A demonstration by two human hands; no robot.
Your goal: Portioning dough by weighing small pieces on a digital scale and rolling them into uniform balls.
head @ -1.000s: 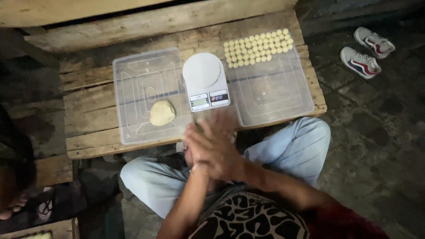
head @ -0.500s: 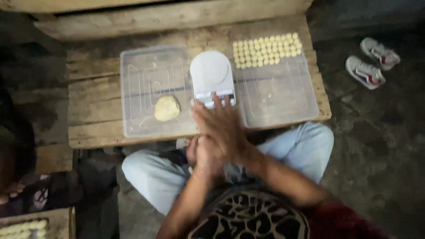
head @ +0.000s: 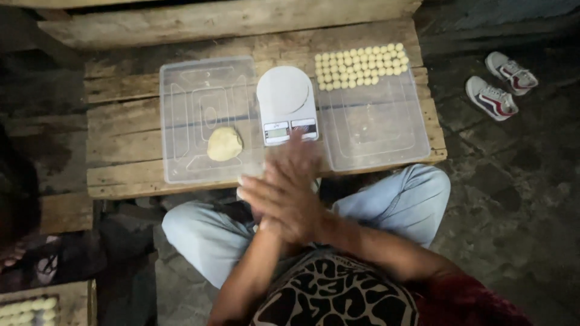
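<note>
1. At the far left edge of the view, below the bench, the corner of a second wooden board (head: pixel 66 302) carries a few small pale dough balls (head: pixel 27 306).
2. A low bench of rough wooden planks (head: pixel 121 130) carries everything else; the person sits cross-legged at its near edge in light blue jeans (head: pixel 199 232).
3. On the left half of the bench lies a clear, flat rectangular plastic lid (head: pixel 187 90), its near edge close to the bench's near edge.
4. A rounded lump of pale yellow dough (head: pixel 225 143) rests on that lid, towards its near right part, just left of the scale.
5. A white digital kitchen scale with a round platform (head: pixel 284 96) stands in the middle of the bench, between the two lids, its display facing the person.
6. The left hand (head: pixel 275 199) and the right hand (head: pixel 299 175) are pressed palm to palm just over the near edge of the bench, in front of the scale, fingers stretched out flat. They are blurred, and I cannot tell whether anything sits between the palms.
7. A second clear rectangular plastic lid (head: pixel 377 130) covers the right half of the bench.
8. Rows of small round pale dough balls (head: pixel 361 63) fill that lid's far edge, near the bench's far right corner.
9. On the dark ground right of the bench lie a pair of white sneakers with red and blue stripes (head: pixel 501 90).
</note>
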